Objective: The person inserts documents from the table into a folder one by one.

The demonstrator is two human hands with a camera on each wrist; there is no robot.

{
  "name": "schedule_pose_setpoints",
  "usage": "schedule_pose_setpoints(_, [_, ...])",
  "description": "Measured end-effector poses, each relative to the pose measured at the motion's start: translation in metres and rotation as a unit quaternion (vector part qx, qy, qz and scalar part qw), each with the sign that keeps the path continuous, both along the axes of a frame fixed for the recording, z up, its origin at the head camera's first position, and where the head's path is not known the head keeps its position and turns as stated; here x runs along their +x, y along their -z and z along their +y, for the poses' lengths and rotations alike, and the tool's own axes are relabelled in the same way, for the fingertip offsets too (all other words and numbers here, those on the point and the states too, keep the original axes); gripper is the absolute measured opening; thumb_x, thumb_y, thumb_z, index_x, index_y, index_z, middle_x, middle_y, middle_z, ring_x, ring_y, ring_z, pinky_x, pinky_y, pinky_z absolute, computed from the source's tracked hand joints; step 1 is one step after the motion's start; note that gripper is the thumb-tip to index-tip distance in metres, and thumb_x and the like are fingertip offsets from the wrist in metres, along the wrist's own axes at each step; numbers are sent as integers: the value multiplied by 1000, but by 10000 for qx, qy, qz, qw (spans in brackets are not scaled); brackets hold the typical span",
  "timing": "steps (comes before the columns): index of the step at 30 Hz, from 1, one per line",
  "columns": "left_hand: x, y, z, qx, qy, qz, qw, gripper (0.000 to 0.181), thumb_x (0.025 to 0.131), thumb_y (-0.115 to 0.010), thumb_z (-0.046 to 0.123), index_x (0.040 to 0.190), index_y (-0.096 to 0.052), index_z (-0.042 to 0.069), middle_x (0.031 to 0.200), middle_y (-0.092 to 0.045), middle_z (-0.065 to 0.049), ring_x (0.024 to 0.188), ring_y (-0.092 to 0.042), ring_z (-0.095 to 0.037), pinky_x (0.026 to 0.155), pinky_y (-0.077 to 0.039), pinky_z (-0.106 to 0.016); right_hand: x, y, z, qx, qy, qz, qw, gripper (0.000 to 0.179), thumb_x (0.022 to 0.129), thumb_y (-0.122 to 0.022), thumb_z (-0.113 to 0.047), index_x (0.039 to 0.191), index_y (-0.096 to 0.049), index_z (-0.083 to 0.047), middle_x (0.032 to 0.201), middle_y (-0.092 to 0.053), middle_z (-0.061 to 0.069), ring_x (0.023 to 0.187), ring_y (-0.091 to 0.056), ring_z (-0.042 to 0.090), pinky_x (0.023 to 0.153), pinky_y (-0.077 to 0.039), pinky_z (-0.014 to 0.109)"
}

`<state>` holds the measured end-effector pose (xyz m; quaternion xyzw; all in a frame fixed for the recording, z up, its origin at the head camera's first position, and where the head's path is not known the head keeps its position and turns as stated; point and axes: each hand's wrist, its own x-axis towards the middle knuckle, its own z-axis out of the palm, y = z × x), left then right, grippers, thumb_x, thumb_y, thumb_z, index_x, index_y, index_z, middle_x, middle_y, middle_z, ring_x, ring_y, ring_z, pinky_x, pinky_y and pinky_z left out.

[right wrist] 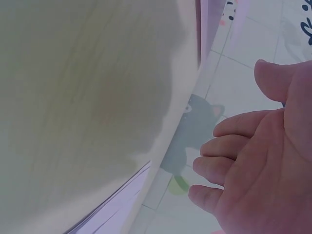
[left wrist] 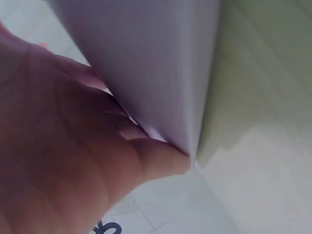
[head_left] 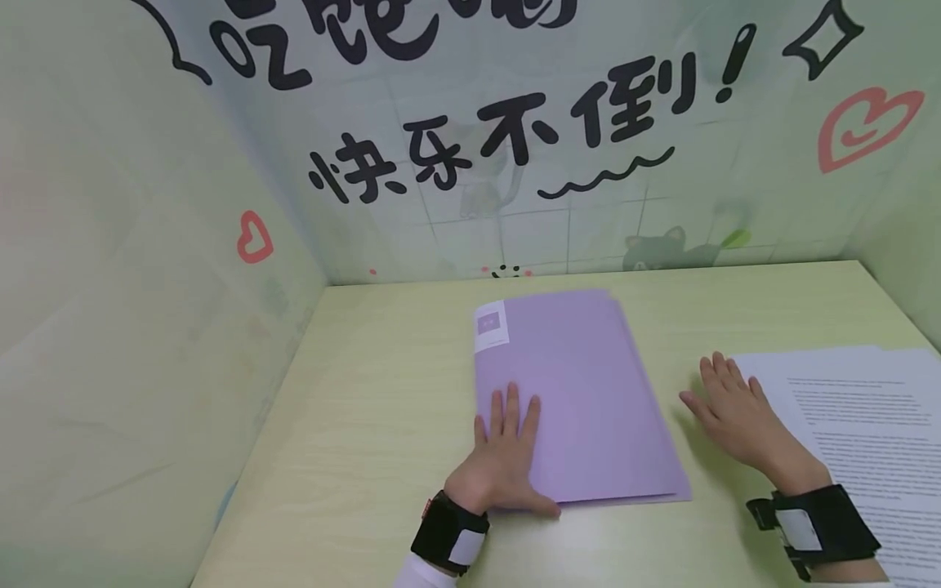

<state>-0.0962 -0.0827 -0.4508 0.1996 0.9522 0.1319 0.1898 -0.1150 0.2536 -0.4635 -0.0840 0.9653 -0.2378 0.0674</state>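
Note:
A purple folder (head_left: 581, 392) with a white label at its upper left corner lies closed on the table. My left hand (head_left: 503, 465) rests on its lower left part with straight, spread fingers, the thumb along the bottom edge. In the left wrist view, the fingertips and thumb (left wrist: 165, 158) meet the surface of the folder (left wrist: 141, 58). To the right of the folder, my right hand (head_left: 742, 416) is held over the table beside the printed sheets (head_left: 867, 416), fingers extended. The right wrist view shows this hand (right wrist: 263, 161) with nothing in it.
The light wooden table (head_left: 367, 408) meets a back wall (head_left: 470, 229) with black lettering and cartoon drawings. A pale side wall (head_left: 147, 327) borders it on the left. Sheets overlap in a stack at the right edge, partly under the right forearm in the head view.

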Motion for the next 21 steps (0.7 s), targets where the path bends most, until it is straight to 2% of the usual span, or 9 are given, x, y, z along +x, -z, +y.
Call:
schedule_pose_setpoints(9, [-3, 2, -3, 345, 181, -136, 9991, 134, 64, -83, 61, 160, -2, 12, 165, 16, -19, 152, 15, -40, 119, -8, -68, 1, 0, 0, 31, 10, -43, 10000, 76, 107, -33, -41, 148, -12, 21, 153, -6, 46, 144, -3, 59, 110, -6, 75])
schedule_pose_setpoints(15, [-3, 0, -6, 308, 186, -183, 9992, 133, 64, -81, 64, 160, -4, 14, 166, 13, -15, 153, 14, -38, 120, -9, -65, 2, 0, 1, 5, 9, -87, 10000, 79, 107, -33, -43, 148, -12, 21, 153, -6, 46, 144, -2, 60, 110, -5, 76])
schedule_pose_setpoints(21, [-1, -1, -8, 238, 291, -136, 9992, 127, 69, -73, 68, 160, -4, 12, 167, 13, -13, 153, 14, -38, 121, -8, -64, 3, -1, 0, 32, 20, -89, 10000, 79, 106, -35, -43, 147, -12, 21, 153, -6, 46, 144, -3, 60, 110, -6, 76])
